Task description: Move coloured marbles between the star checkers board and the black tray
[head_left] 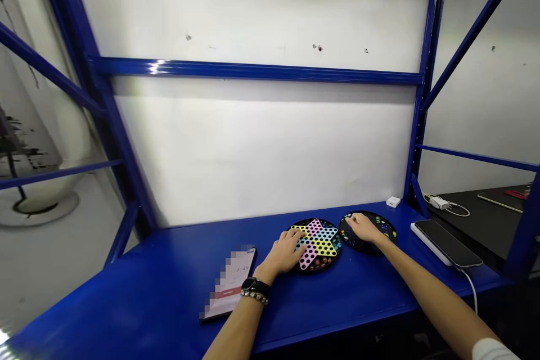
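A round Chinese checkers board (314,229) lies on the blue shelf, with a pink, yellow and blue star full of holes and marbles around its rim. Across its left side rests my left hand (283,253), fingers stretched flat over the star. My right hand (361,227) is over a second round black tray (367,248) that holds several coloured marbles. Its fingers are curled together and point down at the tray's left part. Whatever may be between those fingertips is hidden.
A phone (230,287) with a lit, partly pixelated screen lies left of my left arm. Another phone (448,243) rests on a white power bank (430,244) with a cable. A white adapter (393,202) stands at the back right. Blue frame posts flank the shelf (169,270).
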A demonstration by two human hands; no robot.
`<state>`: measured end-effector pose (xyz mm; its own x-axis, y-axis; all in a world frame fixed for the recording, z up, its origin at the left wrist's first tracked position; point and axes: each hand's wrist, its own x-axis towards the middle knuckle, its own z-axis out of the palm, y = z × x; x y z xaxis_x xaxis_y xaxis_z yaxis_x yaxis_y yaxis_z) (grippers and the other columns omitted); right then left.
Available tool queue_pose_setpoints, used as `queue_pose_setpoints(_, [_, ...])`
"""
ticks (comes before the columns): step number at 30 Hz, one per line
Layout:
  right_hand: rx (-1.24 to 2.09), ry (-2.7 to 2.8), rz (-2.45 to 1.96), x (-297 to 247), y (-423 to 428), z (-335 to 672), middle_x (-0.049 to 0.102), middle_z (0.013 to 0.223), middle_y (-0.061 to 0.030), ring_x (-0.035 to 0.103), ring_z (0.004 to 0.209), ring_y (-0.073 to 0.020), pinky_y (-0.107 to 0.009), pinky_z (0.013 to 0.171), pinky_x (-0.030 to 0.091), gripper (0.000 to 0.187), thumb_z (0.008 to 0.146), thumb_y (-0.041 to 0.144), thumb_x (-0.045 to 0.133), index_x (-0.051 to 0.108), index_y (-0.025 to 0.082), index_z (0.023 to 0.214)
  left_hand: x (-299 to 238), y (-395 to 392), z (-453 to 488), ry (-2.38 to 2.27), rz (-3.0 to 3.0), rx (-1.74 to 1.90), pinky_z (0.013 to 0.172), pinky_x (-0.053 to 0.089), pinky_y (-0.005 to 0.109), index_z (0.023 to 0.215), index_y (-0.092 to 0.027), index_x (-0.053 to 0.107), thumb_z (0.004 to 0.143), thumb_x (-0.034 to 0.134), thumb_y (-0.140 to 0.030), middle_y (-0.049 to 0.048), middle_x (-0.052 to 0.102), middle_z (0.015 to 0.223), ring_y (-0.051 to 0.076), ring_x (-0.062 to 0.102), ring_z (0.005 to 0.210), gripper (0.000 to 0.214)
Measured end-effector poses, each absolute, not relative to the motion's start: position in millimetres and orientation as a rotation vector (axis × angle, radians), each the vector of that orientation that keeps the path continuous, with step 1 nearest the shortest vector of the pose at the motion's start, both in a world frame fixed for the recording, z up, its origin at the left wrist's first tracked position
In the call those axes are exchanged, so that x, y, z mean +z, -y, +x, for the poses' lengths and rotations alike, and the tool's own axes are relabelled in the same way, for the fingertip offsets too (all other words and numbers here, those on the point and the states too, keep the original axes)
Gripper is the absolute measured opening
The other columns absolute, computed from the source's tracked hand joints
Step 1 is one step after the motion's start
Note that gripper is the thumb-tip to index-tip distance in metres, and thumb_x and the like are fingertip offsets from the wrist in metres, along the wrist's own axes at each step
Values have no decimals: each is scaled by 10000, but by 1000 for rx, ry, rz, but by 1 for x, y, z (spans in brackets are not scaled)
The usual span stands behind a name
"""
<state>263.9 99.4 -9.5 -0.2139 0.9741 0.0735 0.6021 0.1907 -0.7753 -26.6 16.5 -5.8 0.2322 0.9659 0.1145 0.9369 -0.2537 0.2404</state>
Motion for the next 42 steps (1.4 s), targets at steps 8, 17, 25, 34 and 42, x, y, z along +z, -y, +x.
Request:
queue_pose_setpoints(8, [1191,1428,-1112,21,-91,330,349,553,76,230,415,-83,-226,431,206,317,889,504,453,506,214,773,-6,-18,-27,-1848,2345,332,1035,451,479,1340,-274,534,956,385,-412,76,465,1485,309,428,1341,434])
queue_pose_setpoints(17, [273,2287,-1957,-5,-85,390,676,963,-93,639,869,-259,-315,714,390,84,901,245,538,612,220,931,-8,-19,-28,-1836,2363,354,1014,469,492,1348,-265,533,957,374,-427,77,468,1481,313,435,1331,452])
queue_pose_setpoints(25, [907,1800,-1600,-5,-84,388,471,593,40,408,480,-101,-226,480,283,266,892,420,584,496,207,759,-5,-17,-27,-1841,2350,355,1037,452,472,1342,-273,539,958,376,-431,74,477,1477,306,434,1334,446])
queue_pose_setpoints(34, [1382,1169,-1234,-11,-84,377,289,514,103,163,359,-65,-194,359,143,344,922,529,464,437,231,753,-6,-17,-27,-1846,2356,373,1035,452,465,1316,-279,555,952,393,-431,70,495,1459,303,458,1309,426])
queue_pose_setpoints(42, [466,1957,-1699,-30,-89,381,615,687,-43,585,722,-200,-269,644,373,327,946,347,466,552,199,667,-6,-17,-28,-1850,2353,366,1031,460,463,1335,-282,540,958,387,-427,72,483,1472,308,439,1339,432])
